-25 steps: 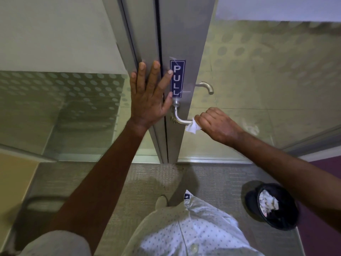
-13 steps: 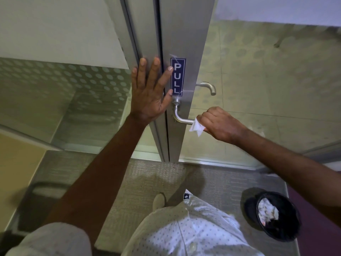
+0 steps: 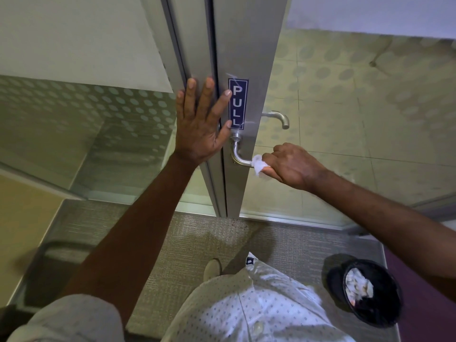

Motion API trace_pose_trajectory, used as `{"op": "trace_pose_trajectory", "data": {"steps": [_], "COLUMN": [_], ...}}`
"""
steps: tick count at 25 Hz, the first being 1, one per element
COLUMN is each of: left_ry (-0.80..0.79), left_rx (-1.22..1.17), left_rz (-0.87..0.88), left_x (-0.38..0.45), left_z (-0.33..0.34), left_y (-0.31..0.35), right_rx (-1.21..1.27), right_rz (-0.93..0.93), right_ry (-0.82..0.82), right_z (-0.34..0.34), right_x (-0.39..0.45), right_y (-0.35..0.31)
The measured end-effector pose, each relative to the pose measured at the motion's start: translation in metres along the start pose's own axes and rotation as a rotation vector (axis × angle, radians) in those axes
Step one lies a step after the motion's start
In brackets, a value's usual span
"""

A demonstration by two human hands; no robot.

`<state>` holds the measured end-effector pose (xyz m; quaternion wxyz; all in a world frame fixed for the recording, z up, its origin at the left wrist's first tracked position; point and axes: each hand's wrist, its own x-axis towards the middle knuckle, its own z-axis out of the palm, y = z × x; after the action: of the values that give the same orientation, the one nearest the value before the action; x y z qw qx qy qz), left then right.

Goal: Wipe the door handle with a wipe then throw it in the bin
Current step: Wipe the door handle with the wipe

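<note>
Your left hand (image 3: 201,129) lies flat, fingers spread, on the metal door frame (image 3: 197,58) beside the PULL sign (image 3: 237,104), holding nothing. Your right hand (image 3: 290,166) is closed around the white wipe (image 3: 258,164), pressing it onto the free end of the door handle (image 3: 238,154). The bin (image 3: 370,290) stands on the carpet floor (image 3: 172,243) under your right forearm, by the floor's right edge, with open carpet between it and the door.

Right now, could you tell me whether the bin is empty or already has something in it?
Not empty: the bin on the floor already holds crumpled white paper.
</note>
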<state>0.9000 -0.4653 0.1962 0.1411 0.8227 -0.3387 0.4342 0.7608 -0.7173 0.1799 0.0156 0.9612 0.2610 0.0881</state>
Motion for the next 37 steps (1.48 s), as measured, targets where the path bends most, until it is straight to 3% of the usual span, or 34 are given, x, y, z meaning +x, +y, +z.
{"op": "trace_pose_trajectory", "data": {"steps": [9,14,18,22,26,33,37], "left_ry": [0.012,0.005,-0.015,-0.007,0.022,0.02,0.019], "left_rx": [-0.023,-0.016,-0.014,-0.001,-0.01,-0.022,-0.009], "left_rz": [0.008,0.01,0.004,-0.001,-0.003,0.006,-0.016], "left_x": [0.0,0.001,0.001,0.001,0.0,0.002,0.001], "left_z": [0.002,-0.001,-0.004,-0.002,0.001,0.0,0.001], "left_y": [-0.001,0.0,0.0,0.0,0.002,0.002,0.001], "right_rx": [-0.073,-0.044,0.034,0.358,0.7,1.44,1.78], "right_rz": [-0.084,0.054,0.167,0.378,0.59,1.159,1.224], "right_ry": [0.04,-0.09,-0.097,-0.129,-0.035,0.29,0.43], "right_z": [0.002,-0.013,-0.019,-0.016,-0.019,-0.014,-0.01], "right_x": [-0.014,0.001,0.002,0.0,-0.011,-0.011,-0.015], "right_y": [0.012,-0.002,-0.006,-0.007,-0.012,-0.044,-0.065]}}
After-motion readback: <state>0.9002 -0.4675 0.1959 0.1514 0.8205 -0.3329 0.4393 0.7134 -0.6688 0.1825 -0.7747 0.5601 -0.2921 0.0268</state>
